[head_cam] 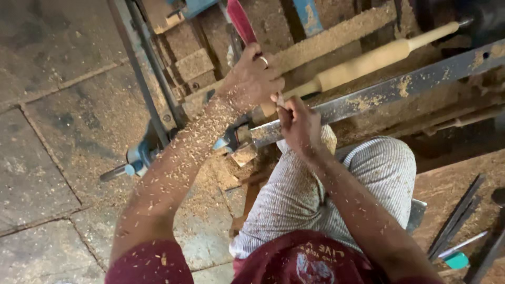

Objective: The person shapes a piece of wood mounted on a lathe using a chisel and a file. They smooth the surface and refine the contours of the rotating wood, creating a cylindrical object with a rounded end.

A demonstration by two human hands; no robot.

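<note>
A pale turned wooden piece (368,60), shaped like a rolling pin, lies mounted across a lathe. My left hand (253,79), with a ring on one finger, grips a red-handled tool (241,21) near the piece's left end. Just below it, my right hand (299,126) is closed on the same tool's lower part at the metal tool rest bar (400,87). Wood shavings cover my left forearm. The tool's tip is hidden between my hands.
The lathe's blue-grey frame (142,152) extends to the left over a stone slab floor (47,173) strewn with sawdust. Dark metal rods (455,218) and a teal-handled tool (456,259) lie at the lower right. My striped-trousered knee (379,173) is raised below the bar.
</note>
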